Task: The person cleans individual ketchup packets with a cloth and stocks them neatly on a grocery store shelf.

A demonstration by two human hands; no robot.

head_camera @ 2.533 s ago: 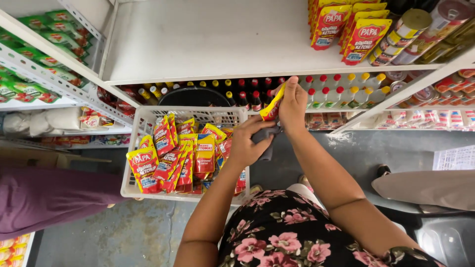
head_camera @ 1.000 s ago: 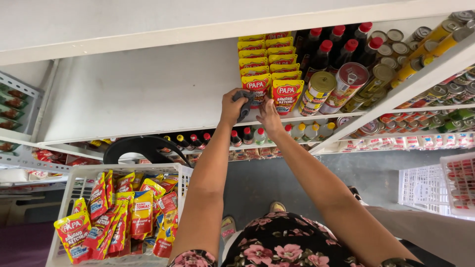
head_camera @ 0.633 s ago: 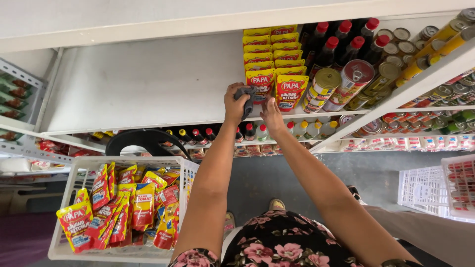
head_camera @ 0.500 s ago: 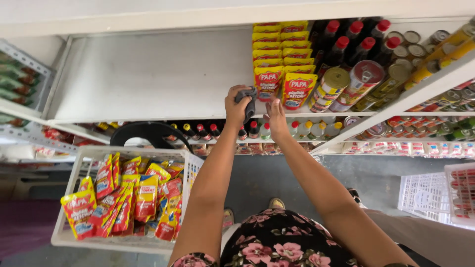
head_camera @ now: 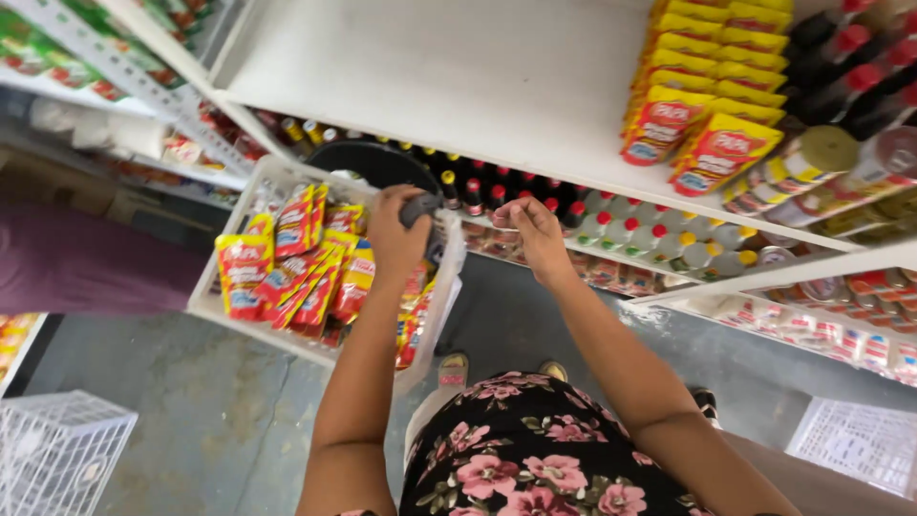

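Left hand (head_camera: pixel 399 229) gripping a small dark object (head_camera: pixel 420 206) over the white basket (head_camera: pixel 287 336) of red-and-yellow pouches (head_camera: pixel 291 272); right hand (head_camera: pixel 531 229) hovering loosely curled, holding nothing, below the shelf (head_camera: pixel 535 162) edge. Risking, likely, a dropped object if jostled against the basket rim.

black dress (head_camera: pixel 535 459) with pink flowers, bare arms

White upper shelf (head_camera: pixel 458 86): left part bare; stacked yellow-and-red sauce pouches (head_camera: pixel 707 105) to the right, then dark red-capped bottles (head_camera: pixel 850 67) and cans lying on their sides (head_camera: pixel 831 162). Lower shelf (head_camera: pixel 669 268): row of small bottles (head_camera: pixel 659 239) with red and yellow caps. Grey concrete floor (head_camera: pixel 172 382): white wire basket (head_camera: pixel 57 459) at lower left, another white basket (head_camera: pixel 850 444) at lower right.
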